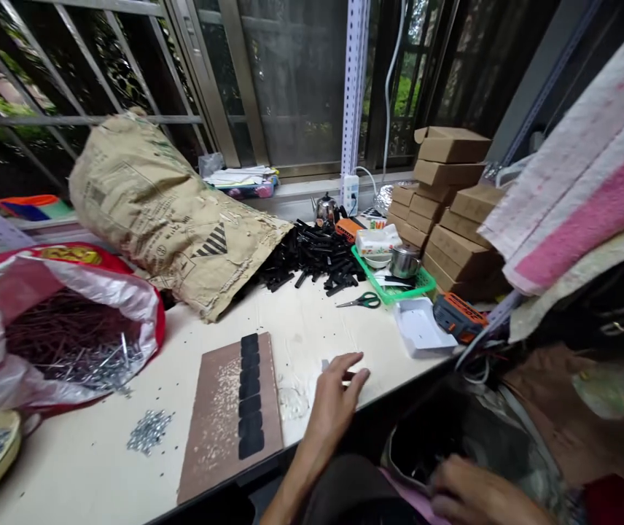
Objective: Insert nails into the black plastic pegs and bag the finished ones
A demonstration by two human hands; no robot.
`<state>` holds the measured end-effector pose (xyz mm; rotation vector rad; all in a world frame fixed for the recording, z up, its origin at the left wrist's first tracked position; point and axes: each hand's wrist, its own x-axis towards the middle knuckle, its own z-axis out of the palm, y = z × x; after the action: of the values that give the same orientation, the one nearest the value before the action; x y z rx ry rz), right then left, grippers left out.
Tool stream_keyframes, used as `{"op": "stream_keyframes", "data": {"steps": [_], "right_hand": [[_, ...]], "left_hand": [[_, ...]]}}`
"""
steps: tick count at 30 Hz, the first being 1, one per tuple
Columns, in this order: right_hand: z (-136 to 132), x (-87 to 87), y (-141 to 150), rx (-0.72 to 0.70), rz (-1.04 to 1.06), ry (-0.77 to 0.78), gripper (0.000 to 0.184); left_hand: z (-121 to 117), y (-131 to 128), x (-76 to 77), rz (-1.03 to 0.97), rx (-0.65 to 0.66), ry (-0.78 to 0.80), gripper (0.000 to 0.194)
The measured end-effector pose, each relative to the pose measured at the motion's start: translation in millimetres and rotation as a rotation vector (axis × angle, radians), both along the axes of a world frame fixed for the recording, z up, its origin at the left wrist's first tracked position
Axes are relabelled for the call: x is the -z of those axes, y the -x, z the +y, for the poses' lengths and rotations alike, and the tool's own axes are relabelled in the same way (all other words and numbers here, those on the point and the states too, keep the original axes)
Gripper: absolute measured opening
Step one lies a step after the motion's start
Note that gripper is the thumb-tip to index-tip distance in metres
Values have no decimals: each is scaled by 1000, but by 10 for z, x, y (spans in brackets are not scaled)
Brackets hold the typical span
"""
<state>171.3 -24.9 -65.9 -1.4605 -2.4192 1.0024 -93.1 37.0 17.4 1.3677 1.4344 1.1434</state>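
Note:
Over the table's front edge, my left hand (337, 394) hangs with its fingers stretched out and apart, nothing visible in it. Left of it lies a brown board (208, 408) bearing a column of flat black pieces (251, 397) and pale specks. Between hand and board is a patch of clear, shiny material (293, 399). At the lower right, my right hand (470, 490) is smeared by motion beside the mouth of an open bag (525, 437) with a dark inside. Its fingers are too blurred to show whether they hold anything.
A small heap of metal screws (149, 432) lies left of the board. Behind are a bag of long metal pieces (148, 321), a woven sack (181, 219), black parts (312, 255), scissors (364, 300), a green basket (407, 295), a white tray (421, 328) and stacked cardboard boxes (457, 251).

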Motion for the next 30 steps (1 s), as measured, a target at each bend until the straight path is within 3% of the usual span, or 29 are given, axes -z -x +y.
{"op": "stream_keyframes", "data": {"steps": [3,5,7,9,12,14,16,19,21,23,24,25,27,28,30], "right_hand": [[672,-564,573,-92,136,-137,29],[1265,-769,1069,-143,137,-255,27],[1871,-802,1524,-64,65,-423,26],[2394,-726,1864,-32,34,-478,25],[2919,-591,2147,-79,15,-521,25],[3067,-546,2234,-122,12,-542,27],[3040,-532,2287,-157,7,-559,26],[2715,-519,2360,-252,63,-616,22],[2444,-513,2407,-408,189,-666,25],[2299,-520,2431,-563,312,-636,34],[2311,-530,2428,-573,346,-601,40],[2385,-541,2413,-511,344,-569,45],[2683,-559,2355,-234,269,-539,46],[2872,-560,2318,-37,163,-531,40],[3221,-540,2249,115,85,-518,26]], "left_hand": [[132,392,-4,-53,-152,19,30],[241,604,20,-82,-217,44,32],[346,773,31,-94,-250,63,34],[440,907,19,-95,-270,67,34],[581,1061,-27,-161,-291,92,33],[693,1130,-51,-305,-283,164,33],[823,1170,-50,-498,-278,265,34],[1020,1182,16,-788,-288,420,34],[1124,1179,97,-969,-246,490,31],[1189,1189,188,-1093,-213,498,21],[1207,1203,229,-1116,-215,478,17],[1216,1224,265,-1111,-225,445,15],[1217,1274,313,-1057,-233,363,20],[1213,1299,325,-1023,-235,321,22],[1208,1336,334,-970,-249,253,27]]}}
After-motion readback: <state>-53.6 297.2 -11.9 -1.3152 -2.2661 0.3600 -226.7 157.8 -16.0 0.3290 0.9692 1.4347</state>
